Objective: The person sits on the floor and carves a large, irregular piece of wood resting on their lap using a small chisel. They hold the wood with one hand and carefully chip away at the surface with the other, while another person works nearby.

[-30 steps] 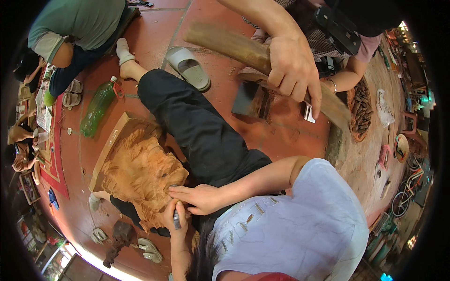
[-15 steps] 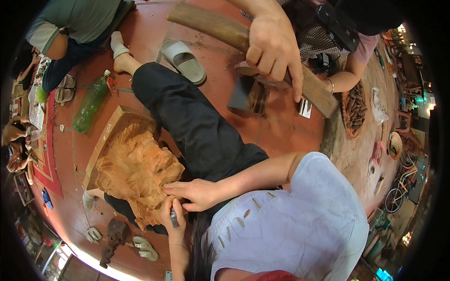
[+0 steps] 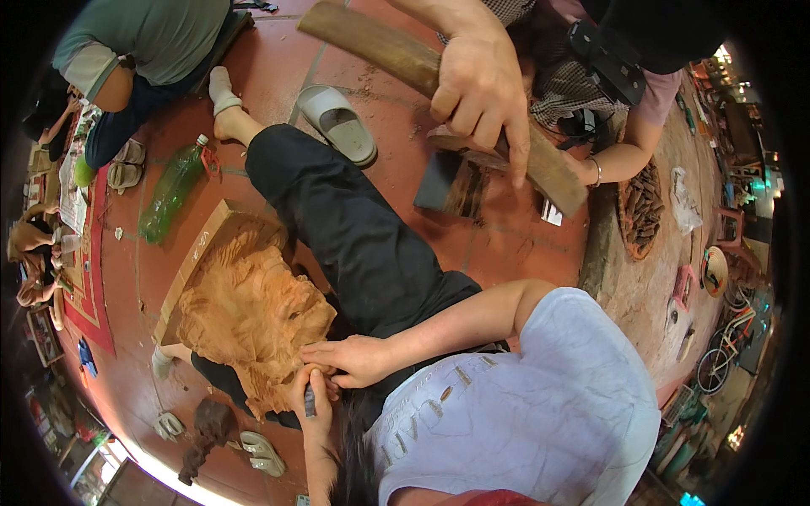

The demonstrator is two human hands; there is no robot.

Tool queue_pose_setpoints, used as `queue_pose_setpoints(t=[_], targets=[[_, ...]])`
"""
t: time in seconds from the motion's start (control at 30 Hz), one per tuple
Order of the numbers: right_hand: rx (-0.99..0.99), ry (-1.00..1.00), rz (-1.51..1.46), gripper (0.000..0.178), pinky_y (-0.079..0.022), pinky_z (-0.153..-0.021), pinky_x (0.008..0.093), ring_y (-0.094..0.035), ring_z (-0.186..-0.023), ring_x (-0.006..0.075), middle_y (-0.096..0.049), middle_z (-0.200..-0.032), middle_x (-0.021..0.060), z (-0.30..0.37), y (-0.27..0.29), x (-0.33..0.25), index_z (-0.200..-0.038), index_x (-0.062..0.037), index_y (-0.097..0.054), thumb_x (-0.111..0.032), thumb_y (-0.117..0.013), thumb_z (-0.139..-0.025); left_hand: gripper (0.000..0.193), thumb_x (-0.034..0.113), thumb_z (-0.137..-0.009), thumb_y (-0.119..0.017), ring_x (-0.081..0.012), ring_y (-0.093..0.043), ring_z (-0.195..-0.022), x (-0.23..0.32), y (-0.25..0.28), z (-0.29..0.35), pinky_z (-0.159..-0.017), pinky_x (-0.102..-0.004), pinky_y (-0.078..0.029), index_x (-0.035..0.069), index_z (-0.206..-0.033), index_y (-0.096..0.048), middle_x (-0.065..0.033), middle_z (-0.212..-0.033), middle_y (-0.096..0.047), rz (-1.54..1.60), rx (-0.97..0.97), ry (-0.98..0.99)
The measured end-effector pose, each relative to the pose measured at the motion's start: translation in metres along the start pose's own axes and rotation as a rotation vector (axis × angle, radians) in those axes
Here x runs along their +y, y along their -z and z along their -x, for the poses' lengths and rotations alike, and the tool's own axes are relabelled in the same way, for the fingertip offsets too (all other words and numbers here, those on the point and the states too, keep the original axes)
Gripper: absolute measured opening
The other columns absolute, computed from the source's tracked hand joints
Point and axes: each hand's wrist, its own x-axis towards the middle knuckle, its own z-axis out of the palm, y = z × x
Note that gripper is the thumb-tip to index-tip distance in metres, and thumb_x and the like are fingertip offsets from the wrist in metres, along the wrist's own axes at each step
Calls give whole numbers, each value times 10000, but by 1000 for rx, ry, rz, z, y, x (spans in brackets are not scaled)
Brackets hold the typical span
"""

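Note:
My left hand [image 3: 315, 401], low in the picture, is closed around a chisel [image 3: 310, 400]; its grey metal end shows beside the fist and the rest is hidden. My right hand [image 3: 359, 357] lies across the near edge of an orange-brown wood carving [image 3: 245, 312], its fingers stretched over the wood and touching the left hand. Deep folds and ridges cover the carving, which has a flat, squared back and leans by my legs. At the top, a co-worker's hand [image 3: 481, 88] grips a long wooden board [image 3: 371, 46], with that person's other hand near the far end.
My black-trousered leg [image 3: 337, 219] stretches over the red tiled floor [image 3: 498, 261]. Around it are a grey slipper [image 3: 337, 126], a green plastic bottle [image 3: 172, 194] and a dark block [image 3: 434, 181]. A basket of brown pieces [image 3: 643, 211] sits at right. Another person [image 3: 152, 51] sits upper left.
My right hand's fingers have drawn in closer to the left hand. The co-worker's board has shifted slightly left. The whole view has tilted a little.

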Motion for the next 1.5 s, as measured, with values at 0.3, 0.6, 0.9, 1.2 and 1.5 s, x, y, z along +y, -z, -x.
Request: queue_pose_setpoints(t=[0.3,0.6,0.9,1.2,1.5], targets=[[99,70,155,717,-565,-882,423,-613,-1159,368,-352,-1551,219,7,-6,7,-1457,13,-389,-129,-663,-810,236,174,-1037,-495,-83,-506,-589,5,-9,-9,-535,-239,-395,-14,-980,-626,-24,-752,-589,-118,-3,-182],[46,45,35,692,-552,-893,434,-621,-1120,381,-443,-1479,223,5,-6,5,-1445,0,-417,-116,-645,-802,215,149,-1029,-495,-96,-528,-598,-9,-1,-3,-558,-244,-421,6,-956,-638,-21,-714,-595,-163,-10,-292],[154,115,189,638,-562,-940,380,-539,-1296,339,-448,-1498,208,-2,3,2,-1417,-57,-494,-76,-664,-802,164,94,-985,-527,-264,-620,-771,4,3,-18,-714,-367,-490,-16,-1022,-644,-146,-869,-654,-284,55,-457],[-44,-128,68,729,-575,-878,395,-609,-1191,346,-401,-1537,186,0,17,-18,-1488,-56,-410,-61,-679,-810,106,80,-987,-543,-198,-610,-742,12,-2,-4,-687,-310,-484,3,-996,-615,-98,-871,-619,-36,6,-195],[-77,-81,125,722,-584,-862,391,-627,-1165,339,-408,-1535,178,4,18,-16,-1479,-50,-426,-79,-699,-811,104,87,-981,-550,-226,-616,-790,5,-5,0,-719,-328,-486,9,-1009,-613,-117,-886,-614,-24,-2,-118]])
